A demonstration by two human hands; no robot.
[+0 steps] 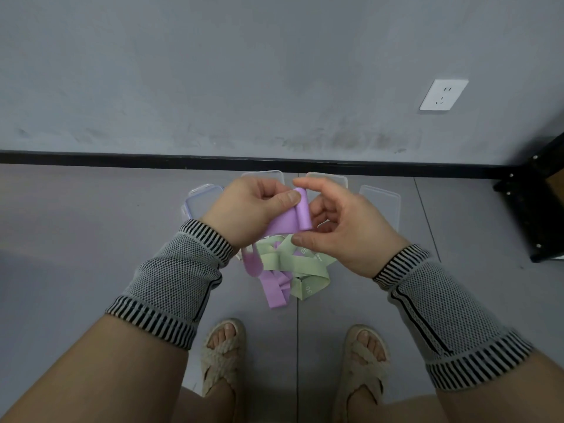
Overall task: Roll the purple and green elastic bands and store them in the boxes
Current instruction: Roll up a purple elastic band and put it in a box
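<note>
My left hand [250, 209] pinches the flat tail of a purple band [293, 218] under its thumb, while my right hand [341, 227] curls its fingers around the rolled end. Below my hands, loose purple and green bands [293, 264] lie tangled on the floor [91, 239]. Beyond my hands sit clear boxes [381, 203].

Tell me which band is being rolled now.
The purple band held up between the left hand and right hand; the green bands lie loose on the floor.
</note>
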